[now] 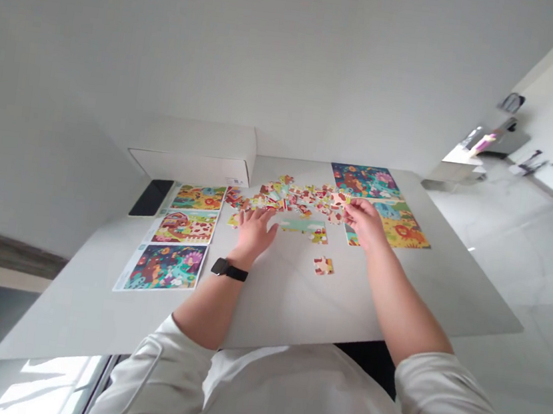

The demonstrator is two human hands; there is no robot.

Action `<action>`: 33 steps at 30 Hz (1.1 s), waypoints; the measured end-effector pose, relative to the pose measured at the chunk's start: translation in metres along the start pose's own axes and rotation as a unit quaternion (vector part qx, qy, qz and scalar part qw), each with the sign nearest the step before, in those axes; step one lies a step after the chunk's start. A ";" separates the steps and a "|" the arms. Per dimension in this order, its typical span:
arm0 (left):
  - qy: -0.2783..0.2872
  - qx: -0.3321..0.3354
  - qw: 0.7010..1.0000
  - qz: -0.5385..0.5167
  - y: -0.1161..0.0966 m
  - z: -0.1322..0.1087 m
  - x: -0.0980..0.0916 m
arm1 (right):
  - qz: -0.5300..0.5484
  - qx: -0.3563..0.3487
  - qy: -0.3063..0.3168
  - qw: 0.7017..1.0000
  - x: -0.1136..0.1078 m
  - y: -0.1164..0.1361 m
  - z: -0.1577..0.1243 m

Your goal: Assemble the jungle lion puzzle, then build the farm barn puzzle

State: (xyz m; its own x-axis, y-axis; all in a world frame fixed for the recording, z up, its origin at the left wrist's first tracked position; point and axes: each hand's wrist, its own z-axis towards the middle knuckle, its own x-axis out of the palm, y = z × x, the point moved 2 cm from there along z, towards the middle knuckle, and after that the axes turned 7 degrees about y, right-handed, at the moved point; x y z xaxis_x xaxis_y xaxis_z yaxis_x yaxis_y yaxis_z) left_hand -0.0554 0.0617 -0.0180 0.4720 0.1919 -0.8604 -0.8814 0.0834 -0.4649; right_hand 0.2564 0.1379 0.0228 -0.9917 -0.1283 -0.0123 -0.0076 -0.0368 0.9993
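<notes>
My right hand [366, 223] pinches a jigsaw piece [340, 200] with brown patches on pale pink, at the right end of a heap of loose pieces [302, 198]. My left hand [254, 231] rests with its fingers spread at the near left edge of that heap. Between the hands lies a joined strip of puzzle [299, 225], sky blue and green, with a yellow-green part at its right end. Closer to me, a single jigsaw piece [323, 266] lies apart on the table.
To the left lies a printed sheet [205, 249] with three pictures, a dark phone [151, 198] beyond it. A white box [185, 165] stands against the wall. Two finished-looking puzzle pictures, a dark blue one [365, 181] and a yellow one [412, 232], lie at the right.
</notes>
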 end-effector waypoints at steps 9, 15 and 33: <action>0.054 0.004 0.958 -0.282 -0.089 0.002 0.023 | 0.076 0.036 0.026 0.996 0.020 -0.031 -0.035; 0.077 -0.053 0.863 -0.496 -0.080 -0.003 0.052 | 0.041 0.043 0.073 0.996 0.033 -0.044 -0.044; 0.114 -0.013 0.850 -0.514 -0.070 -0.008 0.063 | -0.117 -0.061 0.095 0.987 0.019 -0.048 -0.039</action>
State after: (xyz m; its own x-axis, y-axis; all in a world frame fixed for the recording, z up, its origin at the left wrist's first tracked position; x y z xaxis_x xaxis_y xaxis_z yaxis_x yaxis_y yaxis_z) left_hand 0.0359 0.0597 -0.0411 0.9864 -0.1638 -0.0141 -0.0023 0.0715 -0.9974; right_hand 0.2426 0.0982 -0.0265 -0.9221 -0.2860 -0.2607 -0.2070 -0.2047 0.9567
